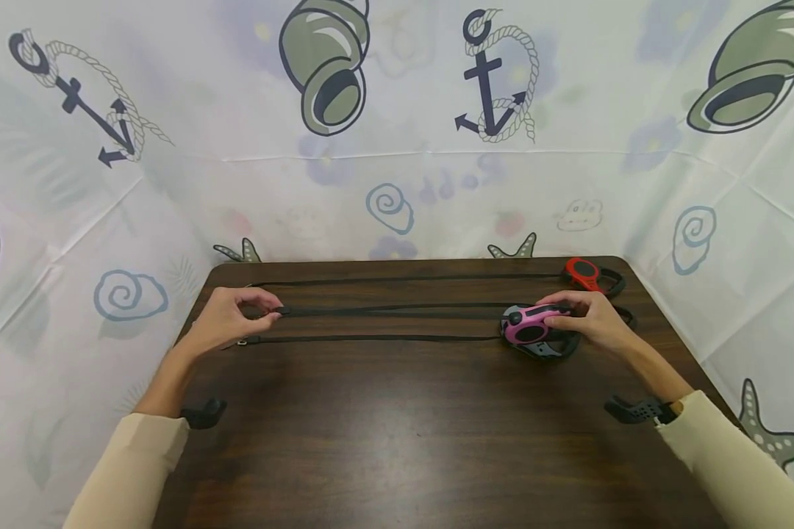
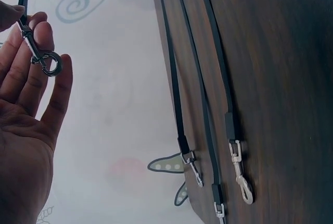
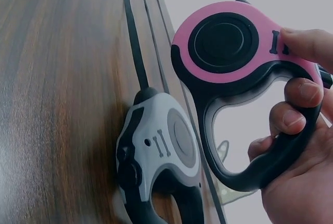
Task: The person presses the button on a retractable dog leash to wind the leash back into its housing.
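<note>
My right hand [image 1: 595,319] grips the black handle of a pink and black retractable dog leash [image 3: 223,75], its thumb lying along the pink casing. From it a thin black strap stretches left across the table to my left hand [image 1: 221,323]. There the thumb and fingers pinch the strap end [image 2: 23,6], and a dark metal snap hook [image 2: 35,49] hangs against the fingers. Just below the pink casing, a grey and black retractable leash [image 3: 158,135] rests on the table. A red and black leash [image 1: 584,273] lies at the back right.
Another leash's dark handle [image 1: 625,317] shows behind my right hand, its body hidden. Three straps lie stretched across the brown table [image 1: 397,426], ending in silver snap hooks [image 2: 240,179] at the left. Printed white cloth [image 1: 430,198] surrounds the table's back and sides.
</note>
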Demonstrator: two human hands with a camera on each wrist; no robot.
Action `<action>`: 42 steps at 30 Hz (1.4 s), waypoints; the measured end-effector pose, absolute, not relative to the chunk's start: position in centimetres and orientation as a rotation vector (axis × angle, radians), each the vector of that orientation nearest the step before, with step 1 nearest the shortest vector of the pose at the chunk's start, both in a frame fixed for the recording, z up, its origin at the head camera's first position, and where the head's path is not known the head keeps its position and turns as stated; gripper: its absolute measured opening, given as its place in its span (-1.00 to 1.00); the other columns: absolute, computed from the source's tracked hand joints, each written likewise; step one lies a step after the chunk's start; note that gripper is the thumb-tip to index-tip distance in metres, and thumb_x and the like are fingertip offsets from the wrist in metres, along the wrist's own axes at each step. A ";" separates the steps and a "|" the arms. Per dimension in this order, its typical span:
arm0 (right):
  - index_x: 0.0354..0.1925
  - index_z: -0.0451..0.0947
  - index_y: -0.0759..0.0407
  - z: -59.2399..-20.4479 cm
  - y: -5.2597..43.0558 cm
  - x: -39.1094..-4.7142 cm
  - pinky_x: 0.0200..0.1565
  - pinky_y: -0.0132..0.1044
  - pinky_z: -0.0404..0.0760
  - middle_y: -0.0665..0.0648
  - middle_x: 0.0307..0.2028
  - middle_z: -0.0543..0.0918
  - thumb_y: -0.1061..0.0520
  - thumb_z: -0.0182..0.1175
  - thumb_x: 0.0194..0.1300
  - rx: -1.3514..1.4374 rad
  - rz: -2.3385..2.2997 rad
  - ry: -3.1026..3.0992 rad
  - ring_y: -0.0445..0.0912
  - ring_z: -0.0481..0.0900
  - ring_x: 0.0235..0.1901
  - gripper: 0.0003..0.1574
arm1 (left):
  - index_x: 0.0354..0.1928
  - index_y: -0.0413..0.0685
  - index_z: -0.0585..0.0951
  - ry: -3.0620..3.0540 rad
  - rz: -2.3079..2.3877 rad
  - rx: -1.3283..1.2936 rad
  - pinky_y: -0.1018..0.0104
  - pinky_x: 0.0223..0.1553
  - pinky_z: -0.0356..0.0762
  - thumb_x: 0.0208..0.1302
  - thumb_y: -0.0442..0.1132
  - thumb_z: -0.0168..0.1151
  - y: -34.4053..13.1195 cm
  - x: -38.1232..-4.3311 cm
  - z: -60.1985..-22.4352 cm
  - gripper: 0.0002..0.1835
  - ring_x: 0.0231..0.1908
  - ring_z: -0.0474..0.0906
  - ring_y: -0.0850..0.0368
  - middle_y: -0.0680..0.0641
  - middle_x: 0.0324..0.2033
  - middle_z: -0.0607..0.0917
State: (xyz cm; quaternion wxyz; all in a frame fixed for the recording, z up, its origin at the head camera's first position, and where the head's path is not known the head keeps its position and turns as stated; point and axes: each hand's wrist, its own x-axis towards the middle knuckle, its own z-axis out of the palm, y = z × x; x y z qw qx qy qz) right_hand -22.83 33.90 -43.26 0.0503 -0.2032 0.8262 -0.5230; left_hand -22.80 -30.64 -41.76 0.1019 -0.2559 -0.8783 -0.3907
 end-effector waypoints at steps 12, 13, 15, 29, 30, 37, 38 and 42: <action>0.15 0.66 0.38 -43.7 32.5 -22.8 -0.23 -0.31 0.74 -0.07 -0.09 0.79 0.32 0.38 0.39 -0.647 -1.598 2.521 -0.14 0.73 -0.30 -0.61 | -0.20 -0.04 0.80 -2.581 -1.142 -0.803 0.47 -0.41 0.54 0.17 -0.45 0.52 -29.7 -23.2 -42.6 -0.80 -0.38 0.69 0.31 0.05 -0.38 0.82; 0.16 0.66 0.38 -43.7 32.3 -22.7 -0.24 -0.31 0.73 -0.06 -0.10 0.79 0.32 0.38 0.39 -0.646 -1.592 2.523 -0.14 0.72 -0.30 -0.61 | -0.21 -0.04 0.80 -2.584 -1.139 -0.805 0.46 -0.40 0.55 0.17 -0.45 0.52 -29.6 -23.2 -42.7 -0.80 -0.38 0.69 0.31 0.06 -0.39 0.82; 0.16 0.67 0.36 -43.6 32.0 -22.7 -0.26 -0.33 0.72 -0.05 -0.10 0.79 0.30 0.39 0.39 -0.640 -1.574 2.535 -0.15 0.71 -0.32 -0.60 | -0.21 -0.06 0.80 -2.589 -1.144 -0.807 0.44 -0.38 0.57 0.17 -0.45 0.52 -29.4 -23.1 -42.8 -0.81 -0.38 0.69 0.31 0.06 -0.39 0.82; 0.14 0.69 0.33 -43.9 30.1 -22.8 -0.34 -0.27 0.66 0.08 -0.18 0.80 0.30 0.39 0.37 -0.700 -1.599 2.510 -0.11 0.65 -0.38 -0.62 | -0.17 -0.01 0.82 -2.606 -1.154 -0.823 0.37 -0.29 0.56 0.19 -0.38 0.56 -28.1 -22.9 -43.2 -0.81 -0.33 0.68 0.28 0.11 -0.34 0.82; 0.14 0.69 0.33 -43.8 30.0 -22.7 -0.33 -0.27 0.66 0.08 -0.17 0.80 0.30 0.39 0.36 -0.701 -1.601 2.506 -0.11 0.65 -0.38 -0.62 | -0.17 0.00 0.82 -2.604 -1.151 -0.825 0.35 -0.29 0.57 0.19 -0.37 0.57 -28.0 -22.9 -43.2 -0.81 -0.32 0.68 0.29 0.11 -0.34 0.82; 0.15 0.69 0.28 -43.4 28.9 -22.8 -0.27 -0.30 0.67 0.14 -0.10 0.79 0.24 0.43 0.36 -0.640 -1.615 2.469 -0.10 0.65 -0.30 -0.59 | -0.20 0.03 0.81 -2.575 -1.163 -0.866 0.42 -0.28 0.55 0.16 -0.40 0.57 -27.2 -23.3 -43.6 -0.79 -0.35 0.67 0.30 0.12 -0.36 0.81; 0.15 0.69 0.28 -43.3 28.8 -22.8 -0.25 -0.28 0.69 0.14 -0.10 0.78 0.24 0.43 0.36 -0.636 -1.621 2.457 -0.09 0.65 -0.30 -0.59 | -0.20 0.04 0.81 -2.572 -1.164 -0.876 0.42 -0.27 0.55 0.16 -0.40 0.57 -27.1 -23.3 -43.6 -0.78 -0.35 0.67 0.29 0.13 -0.37 0.81; 0.15 0.69 0.29 -43.3 28.1 -22.8 -0.23 -0.25 0.71 0.15 -0.11 0.78 0.24 0.43 0.36 -0.654 -1.625 2.447 -0.09 0.66 -0.29 -0.59 | -0.22 0.08 0.80 -2.567 -1.158 -0.904 0.41 -0.24 0.57 0.16 -0.42 0.55 -26.8 -23.4 -43.6 -0.77 -0.35 0.68 0.28 0.17 -0.37 0.80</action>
